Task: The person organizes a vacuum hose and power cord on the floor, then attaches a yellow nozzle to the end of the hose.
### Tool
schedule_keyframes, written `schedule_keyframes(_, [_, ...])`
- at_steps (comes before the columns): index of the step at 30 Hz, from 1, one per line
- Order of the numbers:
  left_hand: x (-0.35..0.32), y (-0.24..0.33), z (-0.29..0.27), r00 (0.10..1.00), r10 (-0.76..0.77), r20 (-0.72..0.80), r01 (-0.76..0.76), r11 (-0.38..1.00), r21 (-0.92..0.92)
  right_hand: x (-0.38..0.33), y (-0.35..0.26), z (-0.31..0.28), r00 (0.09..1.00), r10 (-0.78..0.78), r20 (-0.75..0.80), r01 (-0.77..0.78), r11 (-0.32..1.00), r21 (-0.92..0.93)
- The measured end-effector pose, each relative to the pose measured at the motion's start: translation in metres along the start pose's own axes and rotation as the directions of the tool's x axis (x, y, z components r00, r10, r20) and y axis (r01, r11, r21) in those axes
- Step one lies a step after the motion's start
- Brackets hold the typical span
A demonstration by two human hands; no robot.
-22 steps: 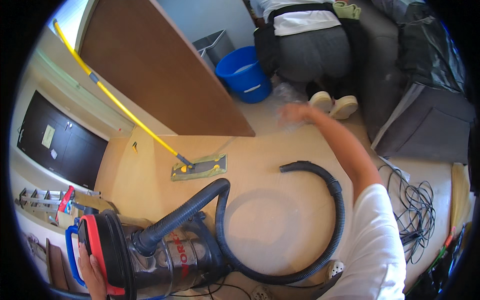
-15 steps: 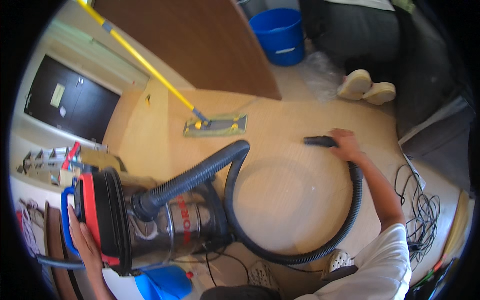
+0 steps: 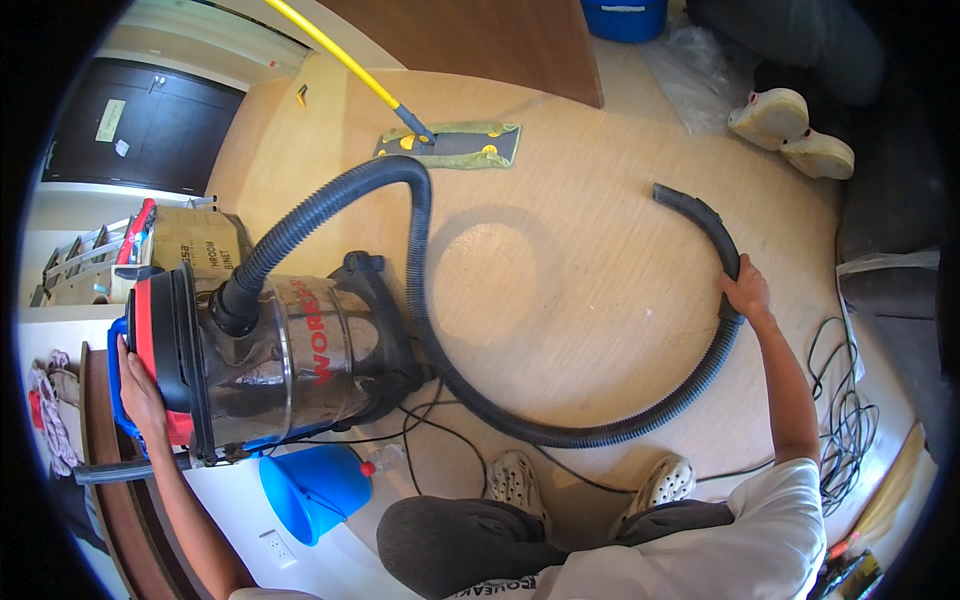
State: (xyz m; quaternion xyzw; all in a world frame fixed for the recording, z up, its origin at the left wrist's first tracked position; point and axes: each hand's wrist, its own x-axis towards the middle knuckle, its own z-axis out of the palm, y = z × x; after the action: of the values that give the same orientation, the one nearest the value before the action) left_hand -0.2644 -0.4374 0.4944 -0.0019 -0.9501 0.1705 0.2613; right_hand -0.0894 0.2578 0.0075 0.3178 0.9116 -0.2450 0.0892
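Observation:
A canister vacuum cleaner point(image 3: 320, 350) with a steel drum and a black and red head leans at the left, its lower end turned toward the middle of the floor. My left hand point(image 3: 143, 395) rests on its head beside the blue carrying handle point(image 3: 118, 400), fingers stretched out. From the drum a ribbed black hose point(image 3: 420, 270) arches up, then loops around to the right. My right hand point(image 3: 746, 288) is closed around the curved black hose-end tube point(image 3: 697, 212). The tube's open tip points up and left, above the wooden floor.
A flat mop point(image 3: 465, 145) with a yellow pole lies beyond the hose. A blue bucket point(image 3: 310, 495) stands by my feet, another blue bucket point(image 3: 625, 20) at the back. A person's pale shoes point(image 3: 770, 118) and a coiled black cable point(image 3: 845, 450) are at right.
My right hand has moved right and nearer me, and the tube shows at fuller length. The hose has swung wider. The whole view has shifted; my left hand stays on the vacuum's head.

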Motion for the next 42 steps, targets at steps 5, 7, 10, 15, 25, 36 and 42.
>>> schedule_keyframes(5, [0.013, -0.033, 0.026, 0.971, -0.203, 0.126, 0.187, 0.974, 0.127, -0.018, -0.009, 0.006, 0.995, 0.031, -0.097, -0.033, 0.999, -0.018])
schedule_keyframes(7, [0.014, -0.041, 0.029, 0.984, -0.171, 0.053, 0.161, 0.974, 0.161, -0.029, -0.025, 0.009, 0.995, -0.043, -0.09, 0.044, 0.999, 0.007])
schedule_keyframes(10, [0.012, -0.044, 0.032, 0.981, -0.182, 0.059, 0.171, 0.972, 0.161, -0.042, -0.051, 0.003, 0.995, -0.097, -0.014, 0.098, 0.973, 0.21])
schedule_keyframes(15, [0.019, -0.041, 0.039, 0.997, -0.074, 0.034, 0.069, 0.989, 0.135, -0.051, -0.055, -0.012, 0.89, -0.243, 0.386, -0.337, 0.222, 0.915])
schedule_keyframes(25, [0.037, -0.072, 0.059, 0.976, 0.038, 0.216, -0.119, 0.918, 0.378, -0.07, -0.06, -0.015, 0.887, -0.217, 0.408, -0.397, 0.092, 0.913])
schedule_keyframes(36, [0.036, -0.052, 0.025, 0.931, -0.315, 0.187, 0.273, 0.936, 0.221, -0.07, -0.035, 0.01, 0.976, -0.087, 0.201, -0.029, 0.859, 0.511])
schedule_keyframes(42, [0.068, -0.018, 0.046, 0.916, -0.09, 0.391, 0.029, 0.987, 0.158, -0.085, -0.013, -0.046, 0.955, -0.296, -0.026, 0.297, 0.949, 0.108])
